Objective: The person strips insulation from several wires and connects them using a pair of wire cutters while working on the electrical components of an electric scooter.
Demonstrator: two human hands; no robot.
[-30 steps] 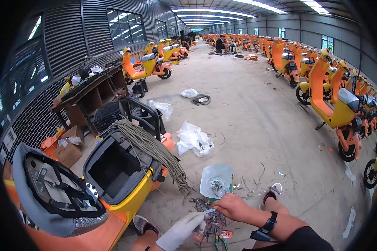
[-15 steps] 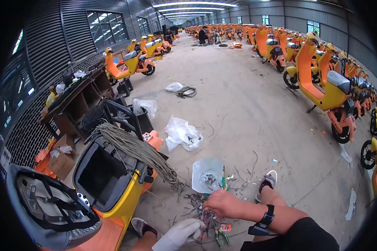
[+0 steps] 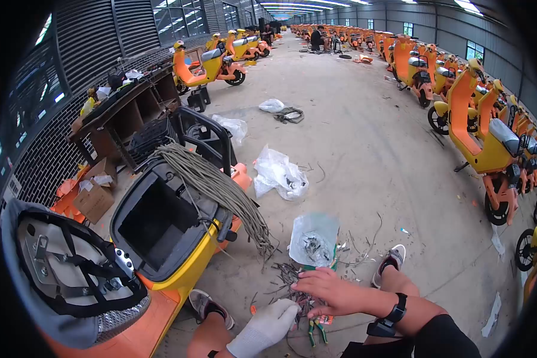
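My left hand (image 3: 267,327), in a white glove, is curled closed at the near edge of a pile of dark wire scraps (image 3: 287,275). Whatever it may hold is hidden. Bare and with a band on the wrist, my right hand (image 3: 331,291) reaches over the same pile, fingers stretched and thumb apart, with nothing visible in its grasp. Green-handled pliers (image 3: 317,332) lie on the floor just below it. Beyond the fingers stands a clear plastic-lined container (image 3: 314,240) with small metal-looking bits inside.
Close on the left is a yellow-orange scooter (image 3: 185,262) with its dark storage box (image 3: 158,218) uncovered and a bundle of cords (image 3: 221,197) across it. A white plastic bag (image 3: 280,173) lies ahead. Rows of scooters (image 3: 477,137) line the right side.
My right hand has gone from closed fingers to spread ones over the pile. My gloved left hand has come up beside it. The whole view has shifted slightly.
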